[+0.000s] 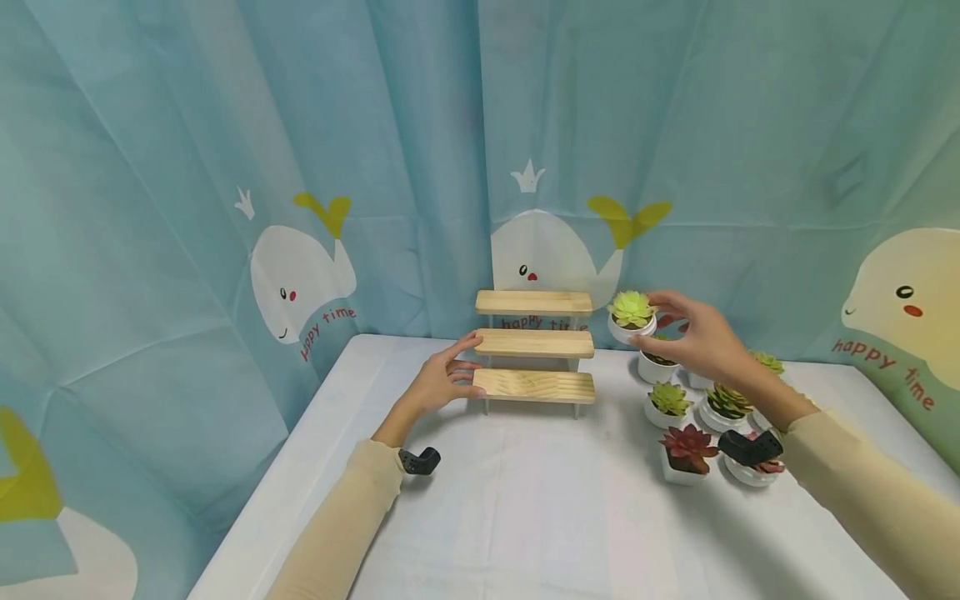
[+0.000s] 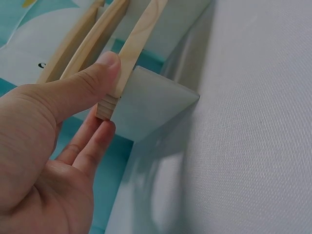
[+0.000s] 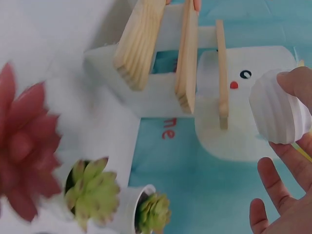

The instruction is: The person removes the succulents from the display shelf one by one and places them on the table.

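Note:
A three-tier wooden shelf stand (image 1: 534, 342) with pale boards and whitish side panels is on the table near the curtain. At its left side, my left hand (image 1: 444, 379) grips the end of a board (image 2: 134, 48) between thumb and fingertips. My right hand (image 1: 703, 337) holds a ribbed white pot (image 3: 278, 107) with a light green succulent (image 1: 632, 308), raised just right of the top tier. Thumb and fingers pinch the pot's sides. All three boards show bare tops in the head view.
Several potted succulents stand on the right of the table under my right forearm, among them a dark red one (image 1: 687, 448) and a green one (image 1: 669, 400). A blue whale-print curtain (image 1: 420, 167) hangs behind the white-covered table (image 1: 525, 517).

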Demonstrator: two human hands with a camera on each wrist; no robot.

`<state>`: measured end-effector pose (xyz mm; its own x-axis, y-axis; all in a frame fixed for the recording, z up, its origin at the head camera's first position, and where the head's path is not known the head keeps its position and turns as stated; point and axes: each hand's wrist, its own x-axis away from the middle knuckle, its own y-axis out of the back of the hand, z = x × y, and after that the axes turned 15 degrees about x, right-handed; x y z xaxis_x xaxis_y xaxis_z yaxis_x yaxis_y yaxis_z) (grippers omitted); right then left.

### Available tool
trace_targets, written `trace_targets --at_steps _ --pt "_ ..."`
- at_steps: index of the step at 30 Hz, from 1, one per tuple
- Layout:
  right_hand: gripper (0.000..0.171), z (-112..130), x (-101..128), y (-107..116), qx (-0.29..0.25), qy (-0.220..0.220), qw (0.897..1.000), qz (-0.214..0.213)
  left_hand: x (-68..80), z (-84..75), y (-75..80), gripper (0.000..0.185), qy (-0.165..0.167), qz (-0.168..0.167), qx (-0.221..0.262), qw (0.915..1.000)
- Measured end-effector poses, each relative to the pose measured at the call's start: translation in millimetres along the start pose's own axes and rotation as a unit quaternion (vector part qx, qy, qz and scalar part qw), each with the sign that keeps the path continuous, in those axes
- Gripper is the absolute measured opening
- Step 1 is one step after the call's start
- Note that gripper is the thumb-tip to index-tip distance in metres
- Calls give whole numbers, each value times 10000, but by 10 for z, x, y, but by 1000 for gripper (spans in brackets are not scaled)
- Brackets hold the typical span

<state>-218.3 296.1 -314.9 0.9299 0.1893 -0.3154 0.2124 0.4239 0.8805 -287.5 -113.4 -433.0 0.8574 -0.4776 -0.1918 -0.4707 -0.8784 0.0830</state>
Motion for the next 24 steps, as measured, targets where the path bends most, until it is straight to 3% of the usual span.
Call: trace_targets --at_steps 4,12,24 --pt "69 -125 148 67 147 -35 9998 -128 -4 -3 -6 91 -6 5 -21 10000" --pt "71 -442 452 246 280 -349 9990 21 -7 8 12 91 -2 20 -13 10000" --pt "74 -848 864 434 648 -852 9940 -226 -19 26 20 91 -81 66 -56 9999"
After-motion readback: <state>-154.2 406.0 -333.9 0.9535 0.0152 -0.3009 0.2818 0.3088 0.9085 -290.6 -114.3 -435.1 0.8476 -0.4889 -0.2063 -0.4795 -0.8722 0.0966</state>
